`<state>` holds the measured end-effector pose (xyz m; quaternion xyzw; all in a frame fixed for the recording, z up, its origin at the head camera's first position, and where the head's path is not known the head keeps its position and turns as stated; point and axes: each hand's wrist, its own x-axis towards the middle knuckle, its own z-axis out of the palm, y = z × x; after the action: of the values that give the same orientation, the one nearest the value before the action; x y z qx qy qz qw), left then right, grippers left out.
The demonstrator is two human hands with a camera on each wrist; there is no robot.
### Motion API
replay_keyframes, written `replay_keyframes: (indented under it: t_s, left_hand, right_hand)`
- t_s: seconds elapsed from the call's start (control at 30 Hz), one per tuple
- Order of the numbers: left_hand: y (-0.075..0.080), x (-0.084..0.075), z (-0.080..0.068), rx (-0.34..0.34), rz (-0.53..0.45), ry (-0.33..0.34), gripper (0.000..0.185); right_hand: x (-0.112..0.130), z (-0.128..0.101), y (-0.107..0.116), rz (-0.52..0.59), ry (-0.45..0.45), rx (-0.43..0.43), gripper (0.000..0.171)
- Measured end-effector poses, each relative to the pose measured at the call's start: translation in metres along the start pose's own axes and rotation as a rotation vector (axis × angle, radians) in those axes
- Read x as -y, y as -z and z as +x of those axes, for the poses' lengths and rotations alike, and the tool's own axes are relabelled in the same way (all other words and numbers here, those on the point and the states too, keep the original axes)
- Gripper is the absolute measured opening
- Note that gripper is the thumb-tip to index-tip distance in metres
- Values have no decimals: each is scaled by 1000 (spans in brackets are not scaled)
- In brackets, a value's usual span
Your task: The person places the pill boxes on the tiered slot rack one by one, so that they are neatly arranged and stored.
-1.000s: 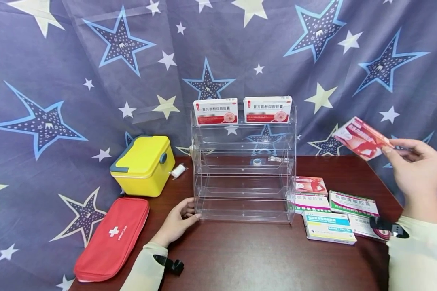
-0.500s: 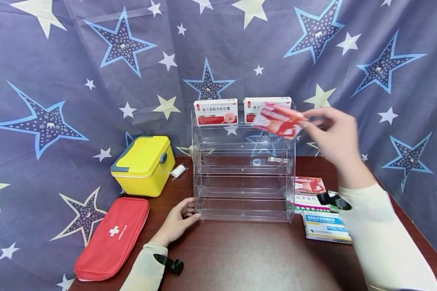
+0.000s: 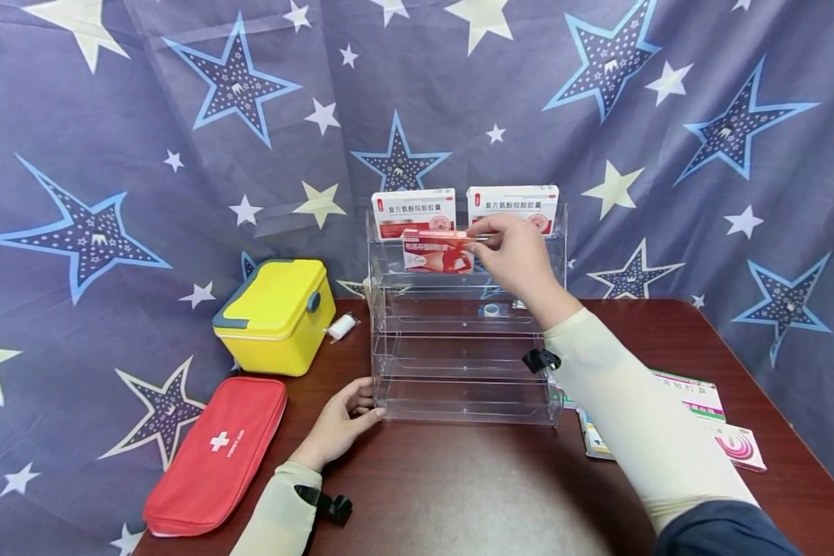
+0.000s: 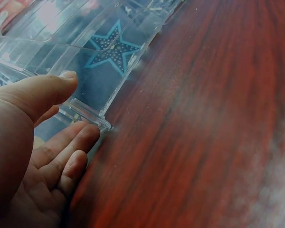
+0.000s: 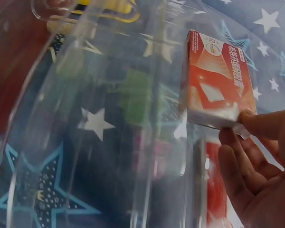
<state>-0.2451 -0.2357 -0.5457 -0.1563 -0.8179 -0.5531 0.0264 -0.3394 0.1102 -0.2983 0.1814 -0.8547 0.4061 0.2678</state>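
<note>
A clear plastic tiered display rack [image 3: 464,413] stands on the table. My left hand [image 3: 339,423] holds its lower left corner; in the left wrist view the thumb and fingers of this hand [image 4: 35,142] lie on either side of that corner. My right hand [image 3: 521,259] pinches the right end of a red medicine box [image 3: 431,256] in front of the upper tiers. In the right wrist view thumb and fingertips grip one end of the box [image 5: 217,71]. Two white-and-red medicine boxes [image 3: 413,208] stand side by side on the top tier, the right one partly behind my hand.
Several more medicine boxes [image 3: 737,446] lie on the table at right, partly hidden by my right sleeve. To the left are a yellow lidded box [image 3: 274,309], a red first aid pouch [image 3: 215,463] and a wrapped white roll [image 3: 341,327]. A starry curtain hangs behind.
My right hand has carried the red medicine box leftward from the far right to the rack's upper tiers, turning it level. My left hand has stayed at the rack's corner.
</note>
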Motion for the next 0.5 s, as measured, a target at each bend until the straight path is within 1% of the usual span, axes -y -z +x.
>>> replay_keyframes:
  t_s: [0.13, 0.33, 0.5]
  left_hand:
    - [1, 2, -1, 4, 1, -5, 54]
    - [0, 2, 0, 0, 7, 1, 55]
    - [-1, -23, -5, -1, -10, 12, 53]
  right_hand:
    - [4, 4, -15, 17, -9, 33, 12]
    - [8, 7, -28, 22, -23, 76, 11]
    - [7, 6, -35, 17, -30, 100, 11]
